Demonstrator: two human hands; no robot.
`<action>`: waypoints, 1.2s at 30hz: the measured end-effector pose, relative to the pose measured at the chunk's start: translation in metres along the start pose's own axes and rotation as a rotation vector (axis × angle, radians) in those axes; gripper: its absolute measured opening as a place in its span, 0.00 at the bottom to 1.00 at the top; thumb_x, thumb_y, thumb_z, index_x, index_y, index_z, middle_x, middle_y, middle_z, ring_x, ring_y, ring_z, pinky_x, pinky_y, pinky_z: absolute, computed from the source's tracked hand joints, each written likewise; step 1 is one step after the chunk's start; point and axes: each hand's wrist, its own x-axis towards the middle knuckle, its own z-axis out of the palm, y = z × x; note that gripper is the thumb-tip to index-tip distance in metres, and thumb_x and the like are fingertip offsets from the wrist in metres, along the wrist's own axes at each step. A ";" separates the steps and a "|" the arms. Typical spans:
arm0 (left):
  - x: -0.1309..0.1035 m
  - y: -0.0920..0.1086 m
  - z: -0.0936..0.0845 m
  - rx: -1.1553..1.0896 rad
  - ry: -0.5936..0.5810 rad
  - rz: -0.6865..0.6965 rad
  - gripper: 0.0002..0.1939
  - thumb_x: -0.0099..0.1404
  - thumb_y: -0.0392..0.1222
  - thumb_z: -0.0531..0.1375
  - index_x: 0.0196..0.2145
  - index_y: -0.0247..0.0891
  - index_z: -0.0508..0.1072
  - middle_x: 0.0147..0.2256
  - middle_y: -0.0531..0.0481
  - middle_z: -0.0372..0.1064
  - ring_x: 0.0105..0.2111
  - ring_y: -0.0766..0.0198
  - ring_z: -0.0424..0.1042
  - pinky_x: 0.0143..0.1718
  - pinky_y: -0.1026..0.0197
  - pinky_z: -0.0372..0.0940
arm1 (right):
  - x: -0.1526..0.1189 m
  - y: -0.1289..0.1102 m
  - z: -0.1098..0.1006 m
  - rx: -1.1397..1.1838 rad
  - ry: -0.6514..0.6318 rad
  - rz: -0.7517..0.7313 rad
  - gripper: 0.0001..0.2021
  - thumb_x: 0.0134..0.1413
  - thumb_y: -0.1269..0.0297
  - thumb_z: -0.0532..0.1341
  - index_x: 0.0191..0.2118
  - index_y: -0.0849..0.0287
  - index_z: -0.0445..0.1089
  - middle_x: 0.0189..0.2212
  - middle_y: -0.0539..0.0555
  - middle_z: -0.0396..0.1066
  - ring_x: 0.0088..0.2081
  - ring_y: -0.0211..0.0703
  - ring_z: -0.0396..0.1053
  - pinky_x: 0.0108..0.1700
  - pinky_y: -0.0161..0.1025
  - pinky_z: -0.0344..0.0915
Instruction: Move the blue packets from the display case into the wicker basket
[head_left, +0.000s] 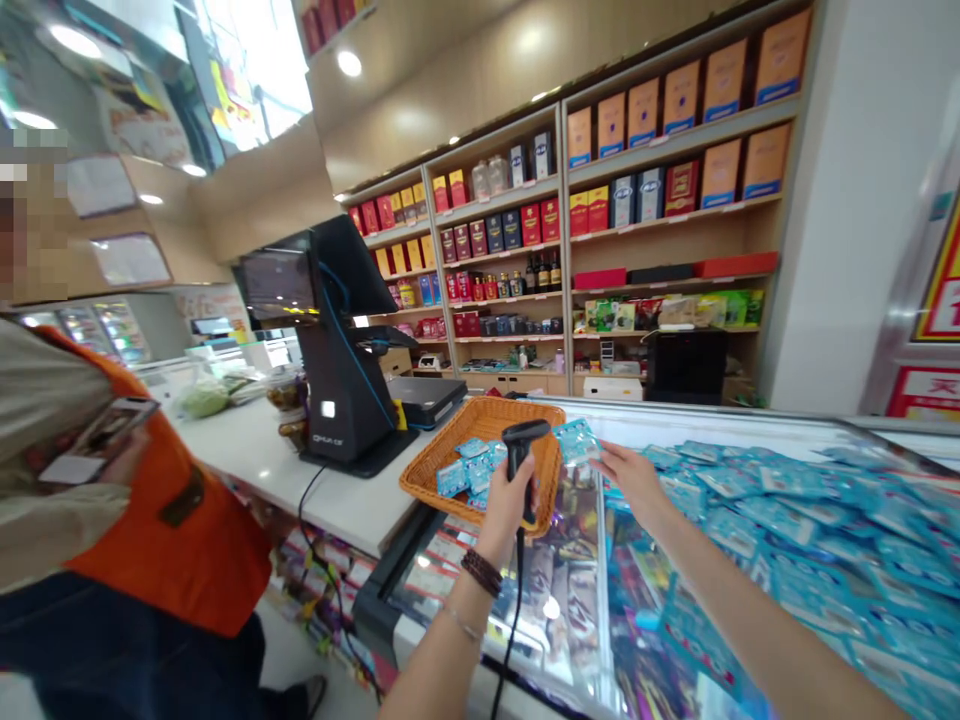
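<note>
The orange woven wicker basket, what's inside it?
Small blue plastic packets lie inside the orange woven wicker basket. The left hand and black handheld scanner cover part of it; what's behind them and under the packets can't be seen.

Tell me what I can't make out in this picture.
All in the head view:
Grip of the scanner: partly covered by the left hand.
Some contents of the basket: behind that hand and the scanner.
Fine print on the blue packet in the right hand: too small.
Far end of the cable: cut off by the bottom edge.
</note>
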 end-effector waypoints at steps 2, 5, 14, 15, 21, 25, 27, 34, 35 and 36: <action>0.000 0.007 -0.020 0.023 0.077 0.012 0.42 0.53 0.82 0.85 0.32 0.46 0.71 0.24 0.58 0.69 0.18 0.69 0.64 0.21 0.64 0.58 | 0.002 0.005 0.035 -0.048 -0.102 -0.009 0.16 0.48 0.53 0.88 0.40 0.50 0.88 0.36 0.58 0.91 0.48 0.67 0.95 0.58 0.63 0.95; -0.004 0.014 -0.047 0.065 0.153 0.004 0.42 0.54 0.81 0.85 0.31 0.46 0.70 0.23 0.58 0.69 0.18 0.68 0.65 0.21 0.64 0.58 | 0.003 0.018 0.079 -0.087 -0.195 -0.012 0.17 0.45 0.58 0.88 0.41 0.50 0.89 0.40 0.59 0.94 0.51 0.69 0.95 0.63 0.67 0.92; -0.022 0.021 -0.068 0.101 0.201 -0.016 0.45 0.48 0.84 0.86 0.29 0.45 0.71 0.21 0.59 0.68 0.18 0.68 0.66 0.21 0.65 0.59 | 0.004 0.025 0.053 -0.292 -0.175 -0.138 0.14 0.53 0.59 0.80 0.47 0.49 0.92 0.56 0.60 0.96 0.64 0.67 0.91 0.78 0.69 0.80; -0.023 0.020 -0.064 0.097 0.191 -0.012 0.45 0.47 0.84 0.86 0.29 0.45 0.71 0.21 0.59 0.68 0.19 0.68 0.66 0.22 0.65 0.59 | 0.004 0.019 0.034 -0.316 -0.161 -0.150 0.13 0.55 0.57 0.80 0.46 0.49 0.92 0.55 0.61 0.96 0.63 0.68 0.91 0.77 0.70 0.81; -0.023 0.017 -0.015 0.052 0.049 0.007 0.43 0.50 0.83 0.86 0.30 0.45 0.73 0.23 0.58 0.70 0.19 0.69 0.65 0.22 0.64 0.60 | -0.013 -0.026 -0.095 -0.484 -0.134 -0.174 0.28 0.48 0.33 0.84 0.44 0.49 0.91 0.53 0.68 0.94 0.60 0.78 0.90 0.71 0.75 0.84; -0.023 0.004 0.026 0.029 -0.082 -0.008 0.42 0.54 0.83 0.85 0.29 0.45 0.73 0.22 0.57 0.69 0.19 0.68 0.65 0.22 0.63 0.60 | -0.056 -0.042 -0.163 -0.810 -0.480 -0.144 0.51 0.39 0.26 0.88 0.68 0.47 0.90 0.77 0.70 0.83 0.78 0.84 0.79 0.79 0.75 0.76; -0.022 -0.006 0.045 0.010 -0.131 -0.017 0.41 0.54 0.82 0.85 0.30 0.45 0.73 0.23 0.57 0.69 0.19 0.68 0.65 0.22 0.63 0.60 | -0.079 -0.042 -0.179 -0.995 -0.633 -0.144 0.58 0.35 0.30 0.91 0.73 0.47 0.88 0.81 0.70 0.79 0.84 0.86 0.71 0.86 0.77 0.65; -0.021 -0.049 0.105 -0.057 -0.236 -0.098 0.42 0.56 0.82 0.85 0.32 0.46 0.71 0.21 0.59 0.69 0.18 0.68 0.65 0.21 0.64 0.58 | -0.092 -0.023 -0.177 -1.035 -0.346 -0.175 0.32 0.48 0.50 0.85 0.59 0.48 0.89 0.52 0.61 0.92 0.55 0.71 0.89 0.62 0.62 0.85; -0.021 -0.054 0.112 -0.062 -0.248 -0.110 0.42 0.55 0.83 0.85 0.31 0.47 0.71 0.21 0.59 0.69 0.18 0.68 0.65 0.21 0.63 0.57 | -0.087 -0.020 -0.178 -0.984 -0.241 -0.167 0.30 0.51 0.50 0.82 0.60 0.48 0.88 0.44 0.57 0.91 0.47 0.67 0.89 0.54 0.59 0.85; -0.021 -0.060 0.118 -0.066 -0.256 -0.118 0.43 0.54 0.85 0.84 0.31 0.47 0.70 0.21 0.59 0.68 0.17 0.68 0.65 0.21 0.63 0.57 | -0.081 -0.018 -0.180 -0.930 -0.135 -0.161 0.29 0.53 0.50 0.80 0.61 0.48 0.87 0.37 0.53 0.89 0.40 0.64 0.88 0.48 0.56 0.84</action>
